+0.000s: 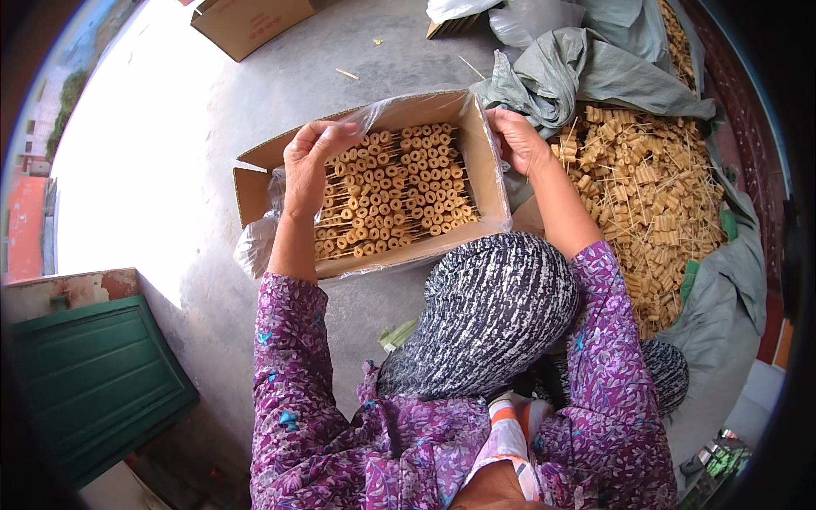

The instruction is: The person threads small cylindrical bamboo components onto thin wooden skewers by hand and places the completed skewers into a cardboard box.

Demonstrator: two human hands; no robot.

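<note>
An open cardboard box (489, 183) stands on the floor in front of my knees, lined with a clear plastic bag (257, 244) that spills over its left end. Rows of thin skewers threaded with tan, ring-shaped pieces (370, 204) fill it in two side-by-side stacks. Over the box's left part, my left hand (316, 153) is closed, pinching the plastic liner, which stretches toward the far rim. My right hand (518, 140) is at the far right corner, its fingers closed on what looks like the liner's edge; the fingertips are partly hidden.
On the right, a large heap of similar skewers (646, 212) lies on a grey-green woven sheet (722, 289). Another cardboard box (251, 25) stands at the far left. Plastic bags (535, 21) lie at the back. A green panel (102, 378) is at the lower left.
</note>
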